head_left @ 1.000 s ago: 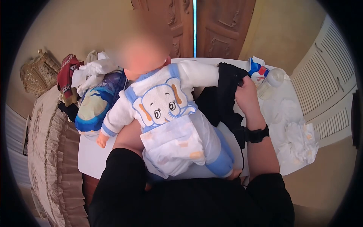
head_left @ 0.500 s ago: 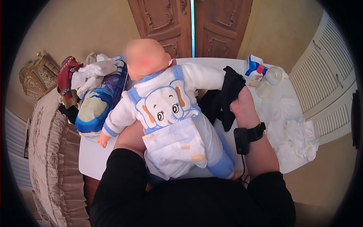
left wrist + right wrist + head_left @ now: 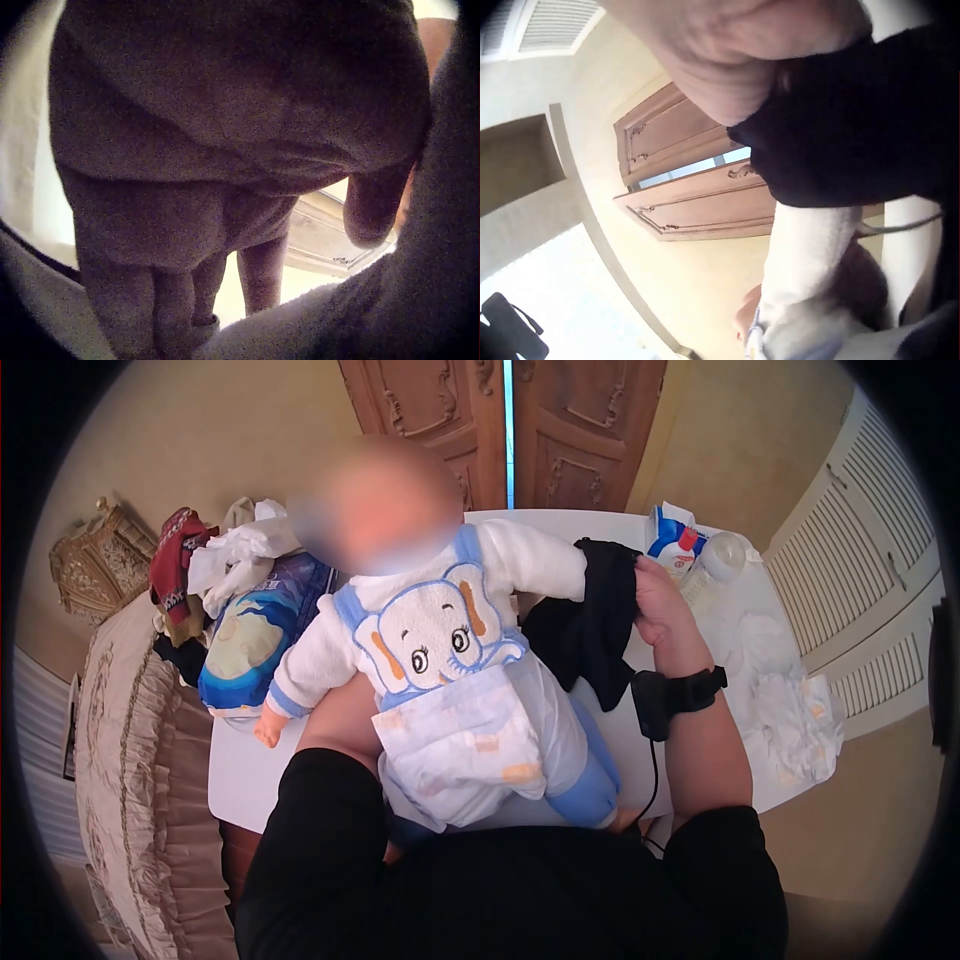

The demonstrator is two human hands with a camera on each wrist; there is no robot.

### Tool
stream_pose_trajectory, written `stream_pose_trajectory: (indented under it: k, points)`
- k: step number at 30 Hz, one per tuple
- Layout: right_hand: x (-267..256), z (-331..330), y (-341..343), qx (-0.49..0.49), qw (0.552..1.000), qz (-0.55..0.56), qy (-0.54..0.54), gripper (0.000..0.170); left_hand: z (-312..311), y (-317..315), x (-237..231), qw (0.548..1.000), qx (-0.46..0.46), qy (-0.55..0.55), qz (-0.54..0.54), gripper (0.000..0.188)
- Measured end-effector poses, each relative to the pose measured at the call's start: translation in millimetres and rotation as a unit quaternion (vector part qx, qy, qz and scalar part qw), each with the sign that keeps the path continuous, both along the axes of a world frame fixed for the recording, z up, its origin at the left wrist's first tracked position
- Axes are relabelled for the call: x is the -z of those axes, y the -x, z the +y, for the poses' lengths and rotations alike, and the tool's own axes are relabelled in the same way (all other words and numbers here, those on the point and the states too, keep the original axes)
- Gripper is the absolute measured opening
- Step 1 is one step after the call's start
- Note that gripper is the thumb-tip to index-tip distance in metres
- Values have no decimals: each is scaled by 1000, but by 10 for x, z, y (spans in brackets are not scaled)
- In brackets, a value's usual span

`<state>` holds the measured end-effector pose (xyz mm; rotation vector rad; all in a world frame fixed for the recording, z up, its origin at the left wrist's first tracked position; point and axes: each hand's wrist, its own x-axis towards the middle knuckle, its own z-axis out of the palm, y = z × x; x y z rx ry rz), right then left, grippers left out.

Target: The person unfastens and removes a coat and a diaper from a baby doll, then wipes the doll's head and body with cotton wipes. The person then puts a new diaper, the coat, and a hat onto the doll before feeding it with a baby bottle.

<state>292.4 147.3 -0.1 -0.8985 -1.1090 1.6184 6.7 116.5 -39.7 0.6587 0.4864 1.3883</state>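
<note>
A baby doll (image 3: pixel 430 620) in a white and blue outfit with an elephant on the chest leans back across the person's left arm. Folded over its lower belly is a white diaper (image 3: pixel 460 735). Behind the doll, hidden in the head view, the left hand (image 3: pixel 225 135) shows dark in the left wrist view, fingers extended beside pale fleece. The right hand (image 3: pixel 665 605) grips the edge of a black garment (image 3: pixel 607 615), which is drawn over the end of the doll's outstretched arm. In the right wrist view that black cloth (image 3: pixel 840 127) spreads from the fingers.
The white table (image 3: pixel 240 770) carries a blue diaper pack (image 3: pixel 265 620) with clothes heaped by it at left. At right stand a red-capped bottle (image 3: pixel 680 555), a clear bottle (image 3: pixel 722 560) and crumpled white diapers (image 3: pixel 790 720). A bed (image 3: pixel 140 760) flanks the table.
The right hand shifted down and inward with the black garment, then back up and outward. The garment stays around the doll's arm. The doll's head tipped and came back; the left arm stayed put.
</note>
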Motion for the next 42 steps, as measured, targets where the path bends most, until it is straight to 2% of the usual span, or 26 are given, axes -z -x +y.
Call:
stream_pose_trajectory:
  k: [2,3,5,9,11,12,14,18,21,23,28,30,31,33,34,36,37,39,42]
  points:
    - [-149,-41,15,-4,993,-114,-32,30,3,-6,-10,1000,-2,-2,-2,39]
    - [-147,-10,-8,-4,993,-114,-33,30,3,-10,-18,1000,-3,-4,-4,39]
    - [-143,59,-35,-79,993,-90,-2,31,3,20,-32,1000,-4,-5,-7,39]
    - [-227,79,-60,-156,984,-88,-20,31,10,38,-54,1000,-8,-10,-13,40]
    - [-239,194,-100,-269,947,-164,-59,29,4,38,-61,1000,-9,-11,-16,40]
    - [-283,210,-62,-269,947,-164,-57,29,-3,75,-57,1000,-10,-10,-18,40]
    - [-421,192,-20,-260,908,-305,-127,25,-8,103,-57,1000,-10,-9,-19,40]
    - [-440,209,-95,-249,930,-251,-99,34,1,-1,-90,1000,-13,-13,-20,40]
    - [-434,242,-19,-240,922,-281,-113,29,-5,25,-104,1000,-16,-14,-23,40]
    - [-465,241,53,-263,902,-316,-129,18,-3,20,-107,1000,-16,-14,-22,40]
    - [-594,313,172,-318,898,-273,-132,17,1,15,-144,1000,-11,-12,-19,40]
    - [-631,311,221,-305,910,-251,-126,29,6,23,-168,1000,-13,-15,-19,41]
    - [-613,309,264,-306,909,-251,-128,29,8,39,-180,1000,-15,-17,-19,41]
    - [-532,297,382,-233,952,-189,-63,25,0,106,-195,999,-20,-18,-20,41]
    - [-509,328,400,-234,952,-189,-62,25,-8,130,-193,999,-21,-17,-21,41]
    - [-494,418,402,-159,957,-235,-56,22,-19,154,-193,999,-23,-15,-22,41]
    - [-499,437,299,-159,958,-233,-57,22,-17,52,-200,999,-24,-16,-21,41]
    - [-534,446,312,-190,931,-283,-127,21,-8,65,-208,999,-24,-17,-21,41]
    - [-562,270,411,-187,942,-249,-128,22,1,95,-240,999,-24,-20,-24,41]
